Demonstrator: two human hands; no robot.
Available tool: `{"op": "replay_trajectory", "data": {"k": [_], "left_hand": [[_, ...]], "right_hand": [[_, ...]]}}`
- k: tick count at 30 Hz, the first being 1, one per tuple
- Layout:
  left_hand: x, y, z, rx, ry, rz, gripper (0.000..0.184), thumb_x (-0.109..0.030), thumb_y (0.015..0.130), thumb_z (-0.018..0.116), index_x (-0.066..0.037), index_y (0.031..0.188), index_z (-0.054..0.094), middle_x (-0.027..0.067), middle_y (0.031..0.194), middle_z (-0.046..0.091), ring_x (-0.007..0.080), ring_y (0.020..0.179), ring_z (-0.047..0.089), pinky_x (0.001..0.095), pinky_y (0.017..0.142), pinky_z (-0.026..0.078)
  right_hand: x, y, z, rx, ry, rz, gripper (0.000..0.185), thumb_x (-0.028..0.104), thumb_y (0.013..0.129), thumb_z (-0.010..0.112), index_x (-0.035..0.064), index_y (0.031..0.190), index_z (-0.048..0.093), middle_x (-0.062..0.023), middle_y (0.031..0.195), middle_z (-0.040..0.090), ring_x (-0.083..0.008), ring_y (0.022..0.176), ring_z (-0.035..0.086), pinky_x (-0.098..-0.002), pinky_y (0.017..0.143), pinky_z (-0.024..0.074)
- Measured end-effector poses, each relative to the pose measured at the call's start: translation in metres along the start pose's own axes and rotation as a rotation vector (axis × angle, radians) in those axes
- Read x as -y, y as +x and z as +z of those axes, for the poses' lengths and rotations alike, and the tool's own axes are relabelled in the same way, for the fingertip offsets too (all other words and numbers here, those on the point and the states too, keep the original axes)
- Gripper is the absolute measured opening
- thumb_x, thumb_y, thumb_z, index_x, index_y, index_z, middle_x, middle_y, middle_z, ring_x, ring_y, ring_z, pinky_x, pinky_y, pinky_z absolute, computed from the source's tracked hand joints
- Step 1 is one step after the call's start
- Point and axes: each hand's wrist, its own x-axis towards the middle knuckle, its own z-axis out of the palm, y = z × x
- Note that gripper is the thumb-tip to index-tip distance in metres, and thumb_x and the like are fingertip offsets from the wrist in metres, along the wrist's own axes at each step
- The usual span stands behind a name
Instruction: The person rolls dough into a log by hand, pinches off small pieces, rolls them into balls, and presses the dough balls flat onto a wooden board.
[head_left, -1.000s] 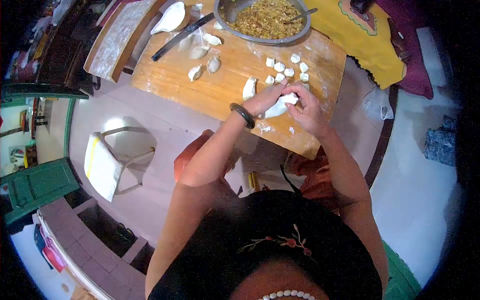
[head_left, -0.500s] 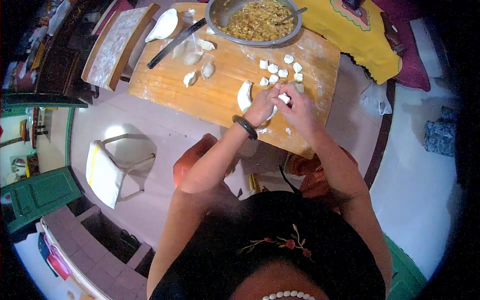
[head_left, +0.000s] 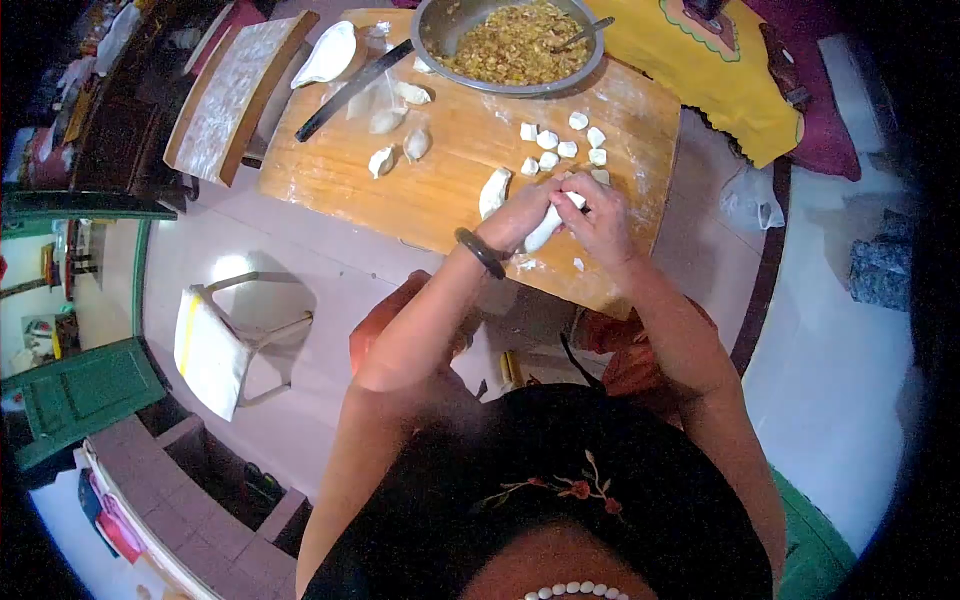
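Note:
A white dough roll slants across the front of the floured wooden board, held between my two hands. My left hand, with a dark bangle at its wrist, is closed around the roll from the left. From the other side my right hand grips the roll's upper end, its fingers meeting those of the left. Part of the dough is hidden by the fingers. Just left of my left hand lies a second dough strip. Several small cut dough pieces are scattered beyond my hands.
A metal bowl of chopped filling with a spoon stands at the board's far edge. Several dumplings, a long dark-handled tool and a white dough lump lie to the left. A white-covered chair stands on the floor.
My hands have shifted slightly on the dough, and more of the roll shows between them. My left wrist has moved a little to the left. The other things stay put.

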Motion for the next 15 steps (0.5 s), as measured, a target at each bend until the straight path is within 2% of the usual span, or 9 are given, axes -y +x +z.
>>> {"op": "replay_trajectory", "data": {"k": [2, 5, 8, 11, 14, 15], "left_hand": [[-0.005, -0.006, 0.009, -0.045, -0.093, -0.013, 0.028, -0.026, 0.100, 0.040, -0.007, 0.097, 0.060, 0.0004, 0.076, 0.059, 0.0084, 0.063, 0.054, 0.0241, 0.053, 0.040], [0.010, -0.005, 0.005, -0.080, -0.041, -0.041, 0.033, -0.029, 0.100, 0.038, -0.005, 0.095, 0.060, 0.0018, 0.072, 0.059, 0.0097, 0.062, 0.054, 0.0257, 0.053, 0.040], [0.012, -0.008, 0.009, -0.114, 0.218, 0.050, 0.040, -0.032, 0.101, 0.036, -0.002, 0.089, 0.060, 0.0036, 0.066, 0.058, 0.0113, 0.060, 0.054, 0.0273, 0.053, 0.040], [0.006, -0.015, 0.018, -0.198, 0.187, 0.045, 0.045, -0.033, 0.100, 0.035, 0.000, 0.084, 0.060, 0.0055, 0.061, 0.055, 0.0153, 0.059, 0.055, 0.0300, 0.055, 0.043], [0.015, -0.015, 0.028, -0.241, 0.268, 0.224, 0.045, -0.032, 0.100, 0.035, 0.000, 0.081, 0.061, 0.0074, 0.063, 0.058, 0.0193, 0.060, 0.057, 0.0324, 0.059, 0.046], [0.010, -0.016, 0.029, -0.246, 0.322, 0.330, 0.046, -0.033, 0.100, 0.035, -0.001, 0.081, 0.061, 0.0080, 0.064, 0.059, 0.0199, 0.061, 0.058, 0.0329, 0.060, 0.046]], "right_hand": [[-0.011, -0.001, 0.003, -0.021, 0.071, 0.019, 0.016, 0.014, 0.090, 0.069, 0.0011, 0.098, 0.066, -0.0104, 0.088, 0.070, -0.0159, 0.067, 0.071, -0.0276, 0.049, 0.0525], [0.000, -0.002, 0.005, 0.005, -0.019, 0.063, 0.015, 0.012, 0.094, 0.063, -0.0030, 0.096, 0.062, -0.0085, 0.083, 0.063, -0.0144, 0.068, 0.067, -0.0280, 0.051, 0.0565], [-0.013, -0.005, 0.011, -0.092, -0.131, -0.042, 0.017, 0.015, 0.097, 0.059, -0.0010, 0.093, 0.062, -0.0072, 0.080, 0.062, -0.0122, 0.064, 0.063, -0.0275, 0.049, 0.0520], [-0.009, -0.007, 0.010, -0.134, -0.184, 0.028, 0.012, 0.014, 0.093, 0.061, 0.0025, 0.090, 0.063, -0.0127, 0.072, 0.063, -0.0196, 0.056, 0.060, -0.0344, 0.054, 0.0466], [0.006, -0.006, 0.004, -0.102, -0.042, 0.305, 0.013, 0.015, 0.092, 0.060, 0.0030, 0.086, 0.061, -0.0145, 0.068, 0.059, -0.0241, 0.060, 0.060, -0.0376, 0.057, 0.0466], [-0.017, -0.002, -0.001, -0.098, 0.003, 0.375, 0.014, 0.016, 0.092, 0.060, 0.0031, 0.087, 0.061, -0.0154, 0.070, 0.060, -0.0266, 0.062, 0.061, -0.0388, 0.058, 0.0472]]}}
